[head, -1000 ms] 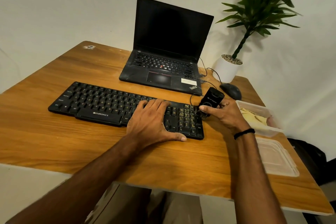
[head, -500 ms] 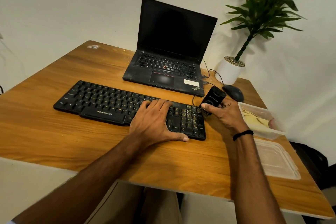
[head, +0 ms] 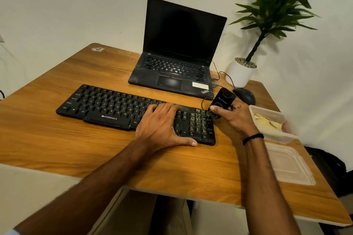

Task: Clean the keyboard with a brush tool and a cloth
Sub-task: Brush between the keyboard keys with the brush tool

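Observation:
A black keyboard (head: 107,107) lies across the wooden table (head: 47,139). My left hand (head: 160,128) rests flat on its right half, fingers spread over the keys, thumb along the front edge. My right hand (head: 235,118) grips a black brush tool (head: 222,101) at the keyboard's right end, with its bristles down against the number pad's far right corner. A yellowish cloth (head: 267,122) lies inside a clear plastic container (head: 286,137) to the right of my right hand.
An open black laptop (head: 177,66) stands behind the keyboard. A black mouse (head: 245,95) and a white potted plant (head: 240,72) sit at the back right. The container's clear lid (head: 288,166) lies near the table's right front edge. Cables run beside the laptop.
The brush tool and my right hand stay at the keyboard's right end with only a slight shift. My left hand has not moved on the keys. The view shifted slightly.

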`<move>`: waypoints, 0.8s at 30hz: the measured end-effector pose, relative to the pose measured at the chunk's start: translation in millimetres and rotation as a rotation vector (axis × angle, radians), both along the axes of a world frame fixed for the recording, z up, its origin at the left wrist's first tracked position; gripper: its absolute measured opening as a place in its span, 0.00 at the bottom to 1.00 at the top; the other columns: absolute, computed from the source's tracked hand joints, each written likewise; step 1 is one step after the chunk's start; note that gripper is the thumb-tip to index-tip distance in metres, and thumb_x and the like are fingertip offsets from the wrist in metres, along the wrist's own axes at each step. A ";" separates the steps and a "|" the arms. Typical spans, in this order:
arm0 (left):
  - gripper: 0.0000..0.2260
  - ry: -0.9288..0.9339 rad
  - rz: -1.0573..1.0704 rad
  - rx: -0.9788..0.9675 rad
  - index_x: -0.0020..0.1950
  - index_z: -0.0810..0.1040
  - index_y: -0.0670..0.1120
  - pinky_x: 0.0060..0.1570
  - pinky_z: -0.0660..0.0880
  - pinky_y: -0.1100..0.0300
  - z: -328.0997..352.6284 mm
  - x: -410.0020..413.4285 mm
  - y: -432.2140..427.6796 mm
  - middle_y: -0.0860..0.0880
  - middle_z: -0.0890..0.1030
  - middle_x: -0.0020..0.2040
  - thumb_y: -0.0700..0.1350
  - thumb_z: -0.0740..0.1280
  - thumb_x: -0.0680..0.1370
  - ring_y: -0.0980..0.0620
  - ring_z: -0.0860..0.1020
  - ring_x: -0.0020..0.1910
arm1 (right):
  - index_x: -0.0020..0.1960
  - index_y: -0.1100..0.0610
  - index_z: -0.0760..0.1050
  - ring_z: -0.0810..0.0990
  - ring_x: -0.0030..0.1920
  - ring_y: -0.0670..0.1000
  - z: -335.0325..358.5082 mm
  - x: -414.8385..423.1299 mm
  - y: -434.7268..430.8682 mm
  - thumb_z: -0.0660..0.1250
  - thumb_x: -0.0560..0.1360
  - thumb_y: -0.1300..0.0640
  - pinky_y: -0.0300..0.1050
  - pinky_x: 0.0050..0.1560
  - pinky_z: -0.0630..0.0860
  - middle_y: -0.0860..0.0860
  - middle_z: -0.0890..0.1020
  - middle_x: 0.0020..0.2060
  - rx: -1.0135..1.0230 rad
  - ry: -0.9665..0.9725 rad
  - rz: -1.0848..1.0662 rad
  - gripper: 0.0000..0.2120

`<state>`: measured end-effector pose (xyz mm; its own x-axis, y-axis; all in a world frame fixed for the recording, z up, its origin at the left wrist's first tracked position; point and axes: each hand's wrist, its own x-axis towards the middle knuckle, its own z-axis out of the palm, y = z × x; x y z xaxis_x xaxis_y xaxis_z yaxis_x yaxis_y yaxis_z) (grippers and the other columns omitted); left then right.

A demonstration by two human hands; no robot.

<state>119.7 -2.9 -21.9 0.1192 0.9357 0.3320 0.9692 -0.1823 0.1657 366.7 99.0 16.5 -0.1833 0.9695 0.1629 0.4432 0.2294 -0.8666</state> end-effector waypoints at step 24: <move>0.54 -0.001 -0.001 0.030 0.74 0.69 0.50 0.71 0.63 0.50 -2.3 -0.1 1.5 0.52 0.75 0.69 0.88 0.53 0.61 0.52 0.73 0.67 | 0.52 0.55 0.82 0.85 0.46 0.48 4.0 -54.1 -10.1 0.79 0.68 0.51 0.45 0.45 0.82 0.50 0.86 0.44 0.025 -0.055 0.085 0.16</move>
<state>119.6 -1.4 -24.3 0.1198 0.9252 0.3602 0.9687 -0.1883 0.1615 312.5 88.9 20.5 -0.2736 0.9459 0.1745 0.4677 0.2894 -0.8352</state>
